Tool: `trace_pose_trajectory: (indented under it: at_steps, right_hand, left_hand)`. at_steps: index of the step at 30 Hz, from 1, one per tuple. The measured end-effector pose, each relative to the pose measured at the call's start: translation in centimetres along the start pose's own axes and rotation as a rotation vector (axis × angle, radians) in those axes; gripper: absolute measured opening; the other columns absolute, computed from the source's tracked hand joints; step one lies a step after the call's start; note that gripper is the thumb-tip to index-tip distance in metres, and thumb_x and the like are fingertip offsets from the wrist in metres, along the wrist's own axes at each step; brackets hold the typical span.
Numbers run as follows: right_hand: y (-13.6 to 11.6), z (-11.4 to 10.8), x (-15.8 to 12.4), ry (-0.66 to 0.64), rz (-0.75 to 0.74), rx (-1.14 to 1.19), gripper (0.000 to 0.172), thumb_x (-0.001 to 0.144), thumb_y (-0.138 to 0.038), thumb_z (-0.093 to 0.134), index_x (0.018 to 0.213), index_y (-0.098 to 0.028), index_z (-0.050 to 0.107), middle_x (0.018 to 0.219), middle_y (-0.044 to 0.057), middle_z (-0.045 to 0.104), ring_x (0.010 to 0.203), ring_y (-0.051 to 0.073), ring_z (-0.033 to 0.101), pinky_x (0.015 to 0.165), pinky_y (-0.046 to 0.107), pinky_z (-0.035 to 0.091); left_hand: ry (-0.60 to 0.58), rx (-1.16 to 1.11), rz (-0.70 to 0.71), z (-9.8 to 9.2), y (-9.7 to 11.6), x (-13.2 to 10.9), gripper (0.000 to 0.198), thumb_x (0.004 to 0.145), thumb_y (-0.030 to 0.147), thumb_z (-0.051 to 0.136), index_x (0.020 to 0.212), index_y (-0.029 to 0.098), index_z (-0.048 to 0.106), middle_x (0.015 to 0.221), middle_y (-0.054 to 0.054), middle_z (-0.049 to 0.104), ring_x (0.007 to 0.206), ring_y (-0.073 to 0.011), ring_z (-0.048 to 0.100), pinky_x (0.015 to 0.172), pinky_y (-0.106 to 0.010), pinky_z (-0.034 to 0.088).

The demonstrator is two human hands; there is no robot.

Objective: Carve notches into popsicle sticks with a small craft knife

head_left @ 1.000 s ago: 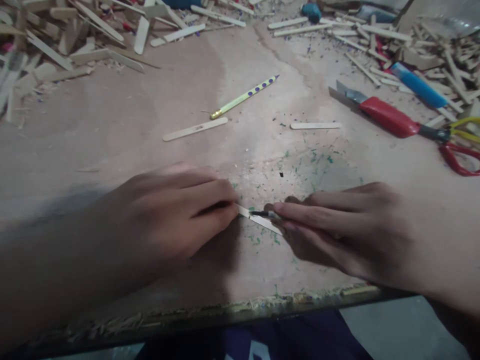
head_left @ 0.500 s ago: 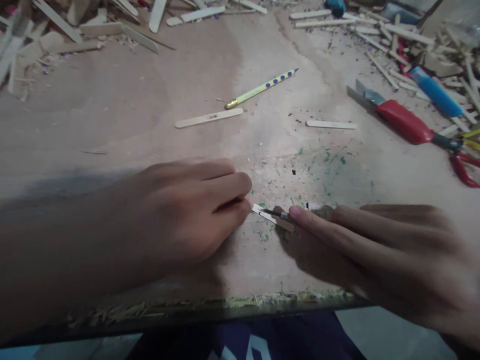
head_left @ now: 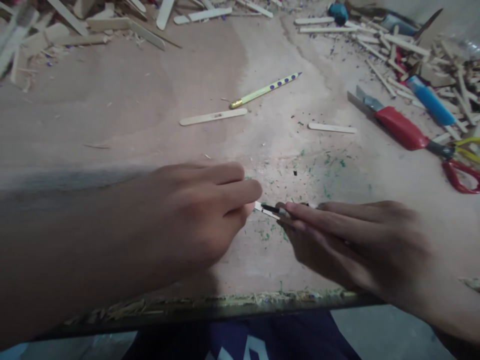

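Observation:
My left hand [head_left: 202,215] is closed, its fingers pinching one end of a pale wooden craft stick [head_left: 267,213] low over the table. In my right hand [head_left: 356,235] is a slim craft knife with a dark blade [head_left: 270,208] and a silver collar. The blade lies along the stick, just right of my left fingertips. My right index finger presses down along the tool, and most of its handle is hidden. Green shavings [head_left: 267,232] are scattered beneath and around the stick.
Beyond my hands lie a yellow pencil [head_left: 258,93], a craft stick [head_left: 213,117] and a shorter stick [head_left: 332,128]. At right are a red-handled cutter [head_left: 401,127], scissors [head_left: 463,175] and a blue-handled tool [head_left: 431,100]. Wood scraps pile up at both far corners.
My right hand has shifted slightly left, with more of its fingers curled under the knife and covering the stick's end. My left hand has moved a little right. The view has tilted slightly.

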State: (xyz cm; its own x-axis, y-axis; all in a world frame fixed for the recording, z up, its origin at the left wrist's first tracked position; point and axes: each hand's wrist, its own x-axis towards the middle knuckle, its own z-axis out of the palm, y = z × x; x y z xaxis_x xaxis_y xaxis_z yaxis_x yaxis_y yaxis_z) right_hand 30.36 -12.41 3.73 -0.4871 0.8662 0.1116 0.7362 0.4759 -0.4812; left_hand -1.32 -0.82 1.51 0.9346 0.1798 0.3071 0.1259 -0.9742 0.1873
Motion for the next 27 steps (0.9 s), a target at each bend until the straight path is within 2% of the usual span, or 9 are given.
trace_pose_trajectory:
  at_steps: [2,4,9,12,16,19,21,24,27]
  right_hand:
    - [0.2,0.0,0.5,-0.01,0.046,0.102,0.022,0.136,-0.027,0.069,0.148,-0.022,0.088,0.1,0.002,0.094,0.067,0.012,0.082,0.052,0.028,0.052]
    - [0.3,-0.2,1.0,-0.017,0.093,0.179,0.024,0.136,-0.029,0.071,0.147,-0.023,0.091,0.1,0.003,0.096,0.065,0.014,0.083,0.049,0.029,0.053]
    - [-0.2,-1.0,1.9,-0.11,0.2,0.301,0.028,0.135,-0.028,0.072,0.137,-0.023,0.099,0.08,-0.001,0.089,0.052,0.012,0.072,0.041,0.025,0.044]
    - [-0.3,-1.1,1.9,-0.093,0.224,0.329,0.03,0.135,-0.029,0.071,0.137,-0.024,0.1,0.072,-0.003,0.083,0.048,0.011,0.067,0.038,0.026,0.038]
    - [0.5,-0.4,0.9,-0.011,0.078,0.149,0.024,0.134,-0.03,0.074,0.147,-0.025,0.094,0.098,0.004,0.095,0.063,0.015,0.08,0.048,0.03,0.053]
    - [1.3,0.2,-0.1,0.0,-0.069,-0.014,0.028,0.131,-0.027,0.08,0.159,-0.02,0.085,0.093,-0.001,0.087,0.063,0.013,0.075,0.053,0.033,0.051]
    - [1.4,0.3,-0.3,-0.002,-0.101,-0.066,0.033,0.13,-0.026,0.082,0.162,-0.018,0.081,0.092,-0.003,0.084,0.062,0.011,0.072,0.055,0.033,0.049]
    - [0.6,0.1,0.2,-0.008,-0.023,0.026,0.025,0.134,-0.026,0.075,0.155,-0.019,0.085,0.096,0.0,0.089,0.062,0.01,0.075,0.051,0.03,0.048]
    - [-0.5,-0.3,1.2,-0.045,0.144,0.199,0.024,0.136,-0.029,0.07,0.135,-0.024,0.093,0.084,-0.002,0.088,0.054,0.011,0.072,0.042,0.028,0.042]
  left_hand:
    - [-0.013,-0.02,-0.018,0.0,0.1,0.1,0.057,0.136,0.006,0.039,0.109,0.016,0.089,0.105,-0.003,0.076,0.097,-0.0233,0.071,0.084,-0.042,0.059]
    - [-0.017,-0.031,-0.022,-0.1,0.2,0.1,0.052,0.132,0.004,0.046,0.105,0.018,0.088,0.104,-0.003,0.075,0.096,-0.0241,0.07,0.084,-0.043,0.059]
    - [-0.031,-0.043,-0.013,-0.7,0.3,-0.2,0.053,0.131,0.005,0.047,0.098,0.02,0.086,0.106,-0.004,0.075,0.1,-0.0251,0.07,0.088,-0.045,0.061]
    - [-0.028,-0.028,-0.006,-0.8,0.3,-0.2,0.053,0.13,0.005,0.049,0.095,0.021,0.085,0.106,-0.004,0.074,0.1,-0.0259,0.069,0.088,-0.047,0.06]
    - [-0.035,-0.012,0.004,-0.9,0.1,-0.3,0.05,0.129,0.006,0.048,0.106,0.02,0.089,0.105,-0.004,0.075,0.101,-0.0287,0.071,0.087,-0.049,0.061]
    - [-0.026,-0.03,0.018,-1.0,-0.1,-0.4,0.052,0.128,0.005,0.043,0.105,0.021,0.086,0.104,-0.005,0.077,0.096,-0.029,0.069,0.082,-0.048,0.059]
    - [-0.027,-0.039,0.023,-1.0,-0.2,-0.4,0.049,0.127,0.006,0.045,0.103,0.022,0.084,0.105,-0.006,0.077,0.094,-0.0288,0.068,0.081,-0.047,0.058]
    - [-0.037,-0.025,0.015,-0.8,0.0,-0.4,0.043,0.122,0.003,0.052,0.098,0.022,0.082,0.103,-0.005,0.075,0.096,-0.0278,0.068,0.084,-0.045,0.059]
    - [-0.04,-0.033,0.02,-0.6,0.0,-0.4,0.041,0.115,0.003,0.059,0.084,0.026,0.071,0.1,-0.003,0.071,0.095,-0.0263,0.064,0.084,-0.044,0.057]
